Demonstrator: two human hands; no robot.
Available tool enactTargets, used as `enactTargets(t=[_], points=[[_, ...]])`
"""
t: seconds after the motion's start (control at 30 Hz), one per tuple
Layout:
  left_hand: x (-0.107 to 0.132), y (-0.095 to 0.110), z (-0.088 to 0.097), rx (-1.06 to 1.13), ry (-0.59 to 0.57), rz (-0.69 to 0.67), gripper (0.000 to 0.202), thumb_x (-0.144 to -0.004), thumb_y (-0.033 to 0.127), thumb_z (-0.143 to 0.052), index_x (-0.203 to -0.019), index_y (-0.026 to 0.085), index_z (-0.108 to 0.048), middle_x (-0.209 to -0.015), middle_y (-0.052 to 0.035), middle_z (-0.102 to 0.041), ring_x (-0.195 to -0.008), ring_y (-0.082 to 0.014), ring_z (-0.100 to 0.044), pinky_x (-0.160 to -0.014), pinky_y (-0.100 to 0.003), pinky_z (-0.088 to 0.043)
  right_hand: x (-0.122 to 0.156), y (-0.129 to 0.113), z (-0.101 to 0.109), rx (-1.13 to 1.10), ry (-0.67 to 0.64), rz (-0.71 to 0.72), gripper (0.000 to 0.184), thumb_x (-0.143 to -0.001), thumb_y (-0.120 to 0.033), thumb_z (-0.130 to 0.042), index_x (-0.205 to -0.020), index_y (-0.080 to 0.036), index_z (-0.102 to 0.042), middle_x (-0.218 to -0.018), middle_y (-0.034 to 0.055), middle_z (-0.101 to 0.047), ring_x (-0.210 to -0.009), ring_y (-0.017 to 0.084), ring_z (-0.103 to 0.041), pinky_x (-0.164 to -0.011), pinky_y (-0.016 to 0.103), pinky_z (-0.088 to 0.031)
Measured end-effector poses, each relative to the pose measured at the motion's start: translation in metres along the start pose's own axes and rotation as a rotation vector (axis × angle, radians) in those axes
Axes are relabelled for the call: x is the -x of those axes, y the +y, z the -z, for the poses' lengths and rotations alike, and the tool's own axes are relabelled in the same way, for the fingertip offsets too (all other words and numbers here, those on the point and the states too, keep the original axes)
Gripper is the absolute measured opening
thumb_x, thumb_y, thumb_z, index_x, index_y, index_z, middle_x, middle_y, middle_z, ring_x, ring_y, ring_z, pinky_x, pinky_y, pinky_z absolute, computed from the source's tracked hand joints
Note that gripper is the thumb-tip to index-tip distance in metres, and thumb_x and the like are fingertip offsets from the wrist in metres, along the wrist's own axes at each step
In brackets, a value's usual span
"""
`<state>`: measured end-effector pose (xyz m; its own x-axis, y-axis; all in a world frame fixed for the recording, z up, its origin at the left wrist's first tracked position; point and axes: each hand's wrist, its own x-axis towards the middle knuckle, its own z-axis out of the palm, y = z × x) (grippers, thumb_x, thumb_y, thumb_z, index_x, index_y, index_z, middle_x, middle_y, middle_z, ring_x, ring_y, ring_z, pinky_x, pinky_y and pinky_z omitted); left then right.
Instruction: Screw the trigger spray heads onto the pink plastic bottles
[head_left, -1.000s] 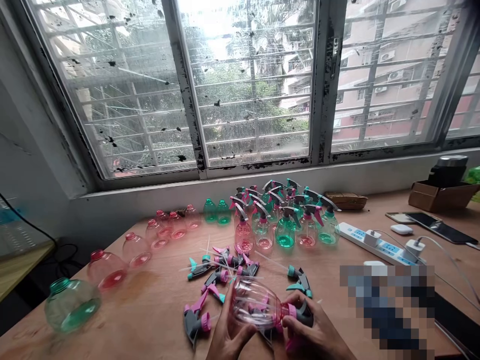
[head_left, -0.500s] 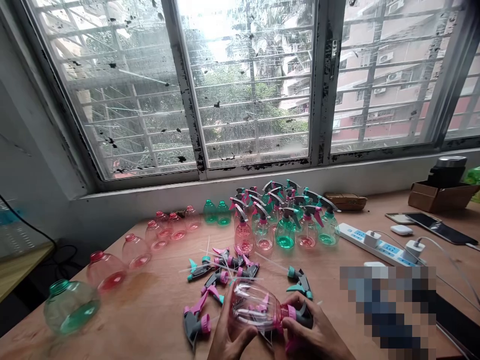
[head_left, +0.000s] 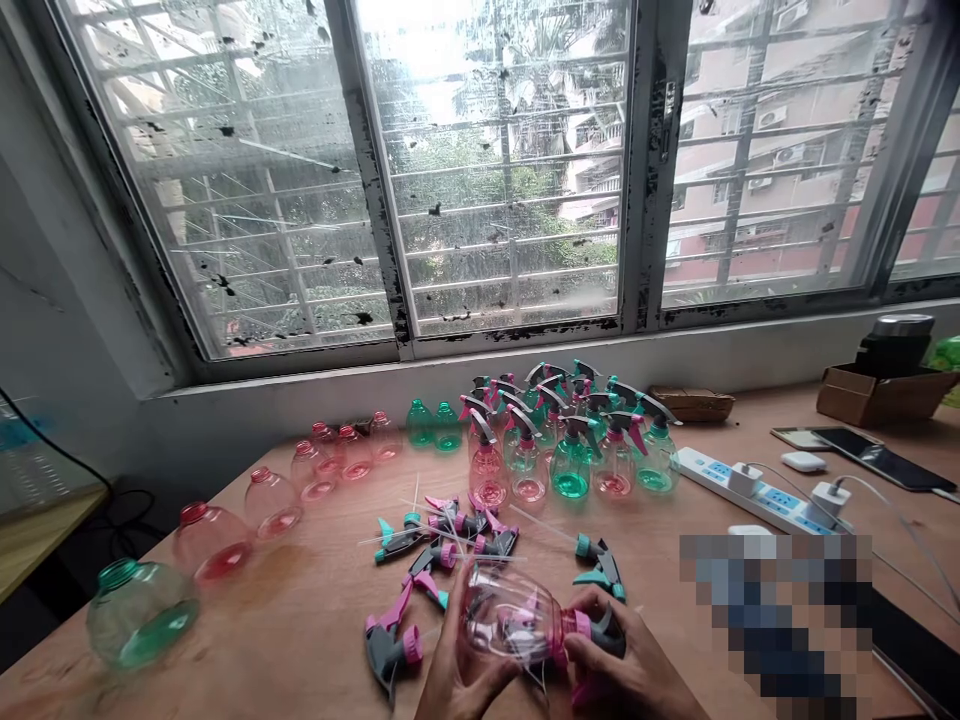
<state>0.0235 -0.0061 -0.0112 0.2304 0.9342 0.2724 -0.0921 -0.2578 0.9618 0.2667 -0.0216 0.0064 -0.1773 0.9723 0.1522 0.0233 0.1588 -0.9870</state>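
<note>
Toward the near edge of the bench (head_left: 300,640), 1 pink bottle (head_left: 506,615) is held on its side, its body clasped by the left hand (head_left: 454,670) and the spray head (head_left: 608,632) at its neck gripped by the right hand (head_left: 637,655).

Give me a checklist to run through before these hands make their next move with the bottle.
1. Left hand supporting the pink bottle by its body: ok.
2. Right hand gripping the sprayer head at the bottle's neck: ok.
3. Pink collar screwed fully tight: cannot tell; fingers cover part of it.
4. Bottle upright for setting down: not ok; it lies tilted on its side in the hands, neck toward the right hand.
5. Space around and below the bottle clear: not ok; loose sprayer heads lie there.
6. Bottles without heads standing upright at the left: ok.
</note>
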Motion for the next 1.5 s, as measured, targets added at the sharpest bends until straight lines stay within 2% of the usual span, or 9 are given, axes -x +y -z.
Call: enactTargets(t=[0.17,0.27,0.43,0.7,0.87,1.0,1.17,1.3,1.5], points=[[0.0,0.001,-0.004,-0.063,0.03,-0.028,0.103,-0.073,0.052,-0.084,-0.158,0.03,-0.029,-0.17,-0.0074,-0.026,-0.153,-0.0377,-0.03,-0.125,-0.05,-0.028,0.001,0.002,-0.002,-0.125,0.026,-0.044,0.046,-0.078,-0.062,-0.075,-0.089,-0.021,-0.06,-0.065,0.0008,-0.071,-0.06,0.021,-0.068,-0.057,0.028,-0.05],[0.002,-0.003,-0.003,-0.122,0.071,-0.04,0.098,-0.076,0.048,-0.083,-0.157,0.031,-0.031,-0.168,-0.0072,-0.031,-0.154,-0.035,-0.029,-0.127,-0.047,-0.022,0.002,0.004,-0.002,-0.14,0.026,-0.049,0.045,-0.079,-0.061,-0.076,-0.09,-0.021,-0.059,-0.065,0.0012,-0.071,-0.059,0.02,-0.068,-0.057,0.028,-0.05],[0.002,-0.01,0.003,-0.108,0.049,-0.009,0.112,-0.072,0.056,-0.084,-0.161,0.028,-0.022,-0.169,-0.0093,-0.029,-0.155,-0.0361,-0.024,-0.128,-0.051,-0.012,0.001,0.006,0.0,-0.093,0.01,-0.004,0.043,-0.079,-0.058,-0.077,-0.089,-0.02,-0.06,-0.068,-0.0002,-0.069,-0.061,0.018,-0.065,-0.058,0.027,-0.047],[0.001,-0.001,0.001,-0.107,0.025,-0.002,0.095,-0.077,0.047,-0.082,-0.157,0.033,-0.034,-0.169,-0.005,-0.029,-0.155,-0.0364,-0.024,-0.126,-0.05,-0.023,0.001,0.008,0.001,-0.162,0.0,-0.038,0.044,-0.079,-0.058,-0.078,-0.09,-0.02,-0.059,-0.065,-0.0001,-0.07,-0.06,0.018,-0.066,-0.059,0.027,-0.048],[0.002,-0.006,0.005,-0.058,0.006,0.016,0.115,-0.072,0.058,-0.083,-0.162,0.028,-0.016,-0.16,-0.0138,-0.044,-0.146,-0.041,-0.042,-0.123,-0.053,-0.029,0.001,0.008,0.0,-0.162,-0.019,-0.018,0.043,-0.079,-0.056,-0.079,-0.089,-0.02,-0.06,-0.065,-0.0005,-0.07,-0.058,0.017,-0.065,-0.057,0.025,-0.046],[0.002,-0.008,0.01,-0.07,-0.009,0.045,0.108,-0.075,0.056,-0.081,-0.161,0.026,-0.022,-0.166,-0.0125,-0.035,-0.152,-0.041,-0.031,-0.125,-0.053,-0.026,0.001,0.007,0.001,-0.105,-0.023,-0.001,0.042,-0.078,-0.057,-0.079,-0.09,-0.02,-0.061,-0.068,-0.0004,-0.07,-0.06,0.018,-0.065,-0.057,0.026,-0.047],[0.0,-0.007,0.004,0.011,-0.026,0.014,0.107,-0.072,0.05,-0.086,-0.159,0.028,-0.027,-0.166,-0.0115,-0.035,-0.149,-0.0399,-0.037,-0.123,-0.051,-0.032,0.001,0.006,0.001,-0.153,-0.011,-0.025,0.042,-0.08,-0.056,-0.078,-0.089,-0.02,-0.061,-0.067,0.0007,-0.071,-0.061,0.019,-0.068,-0.059,0.028,-0.051],[0.0,-0.005,0.0,-0.092,0.036,-0.05,0.095,-0.077,0.045,-0.083,-0.157,0.035,-0.033,-0.171,-0.0041,-0.025,-0.154,-0.0361,-0.026,-0.127,-0.048,-0.023,0.0,0.007,-0.001,-0.207,0.004,-0.028,0.042,-0.08,-0.055,-0.078,-0.09,-0.02,-0.06,-0.067,0.0009,-0.072,-0.059,0.019,-0.068,-0.058,0.027,-0.05],[0.0,0.0,-0.001,-0.012,0.006,-0.074,0.114,-0.07,0.056,-0.086,-0.16,0.035,-0.021,-0.171,-0.0049,-0.024,-0.157,-0.0364,-0.017,-0.128,-0.049,-0.018,-0.001,0.006,0.002,-0.075,-0.023,0.015,0.042,-0.077,-0.057,-0.079,-0.088,-0.02,-0.06,-0.069,0.0001,-0.069,-0.061,0.019,-0.066,-0.058,0.027,-0.048]])
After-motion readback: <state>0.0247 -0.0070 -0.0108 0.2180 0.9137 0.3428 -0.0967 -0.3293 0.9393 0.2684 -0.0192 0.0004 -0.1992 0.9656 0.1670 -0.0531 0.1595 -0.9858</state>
